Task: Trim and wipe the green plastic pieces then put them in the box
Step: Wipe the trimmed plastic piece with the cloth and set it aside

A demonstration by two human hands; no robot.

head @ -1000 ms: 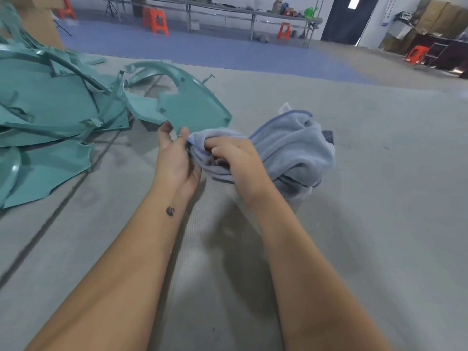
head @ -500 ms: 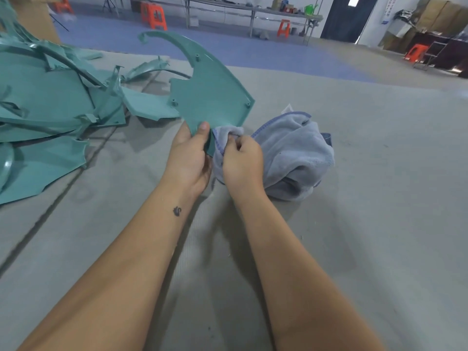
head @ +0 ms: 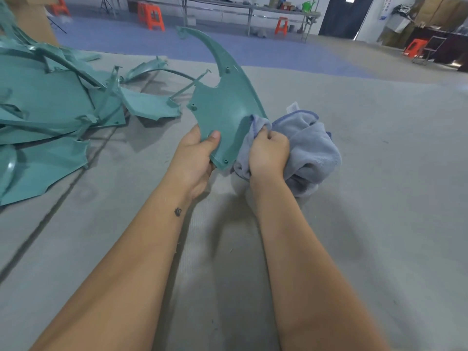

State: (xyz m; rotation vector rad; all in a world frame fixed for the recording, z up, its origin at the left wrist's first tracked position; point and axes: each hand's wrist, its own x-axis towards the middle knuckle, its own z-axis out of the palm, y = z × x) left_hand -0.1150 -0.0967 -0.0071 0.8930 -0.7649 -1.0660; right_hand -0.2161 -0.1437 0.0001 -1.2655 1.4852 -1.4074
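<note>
The left hand (head: 196, 158) held a curved, horn-tipped green plastic piece (head: 225, 107) upright; the right hand (head: 268, 154) gripped a grey cloth (head: 311, 148) against it.

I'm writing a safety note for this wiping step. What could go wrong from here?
1. The left hand holds the green piece only at its lower corner; the long curved tip sticks up, so wiping pressure might twist it out of the grip.
2. The right hand rubs the cloth along the piece's edge; an untrimmed edge might snag it.
</note>
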